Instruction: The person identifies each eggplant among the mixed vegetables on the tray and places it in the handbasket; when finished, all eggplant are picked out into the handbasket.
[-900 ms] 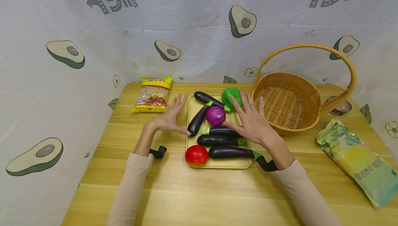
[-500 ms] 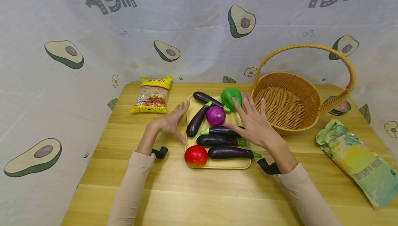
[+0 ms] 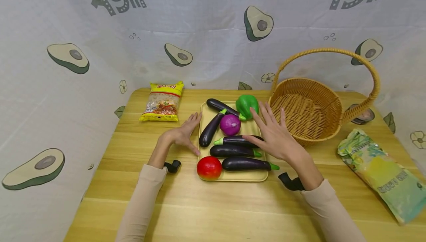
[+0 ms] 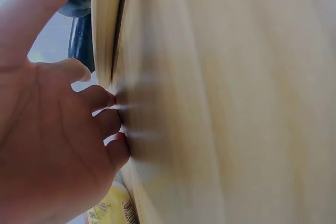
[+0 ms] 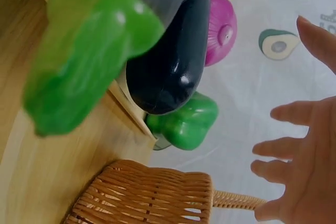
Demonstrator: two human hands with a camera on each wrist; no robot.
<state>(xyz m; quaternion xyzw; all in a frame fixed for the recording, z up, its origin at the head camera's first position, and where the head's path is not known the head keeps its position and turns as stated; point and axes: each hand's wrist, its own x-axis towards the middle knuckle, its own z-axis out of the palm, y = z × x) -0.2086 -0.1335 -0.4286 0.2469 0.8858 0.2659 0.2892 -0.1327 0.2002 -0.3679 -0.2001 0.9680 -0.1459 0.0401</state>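
Observation:
A yellow tray (image 3: 244, 176) holds several eggplants (image 3: 235, 151), a purple onion (image 3: 230, 124), a green bell pepper (image 3: 247, 106) and a red round fruit (image 3: 209, 168). Beside the tray's left edge is my left hand (image 3: 181, 135), thumb apart from the fingers and pointing to the rim. In the left wrist view its fingertips (image 4: 119, 150) come down right at the tabletop, close to the tray's side. My right hand (image 3: 276, 138) hovers over the tray's right side with fingers spread, covering part of one eggplant. Neither hand holds anything.
At the back right stands a wicker basket (image 3: 329, 105) with a tall handle, a small round can (image 3: 362, 114) behind it. A green-yellow pouch (image 3: 382, 175) lies at the right. A yellow food packet (image 3: 162, 103) lies at the back left.
My left hand has lowered beside the tray, its thumb moving off the eggplant's tip toward the near rim. The right hand has shifted slightly right and toward me. The vegetables have stayed put.

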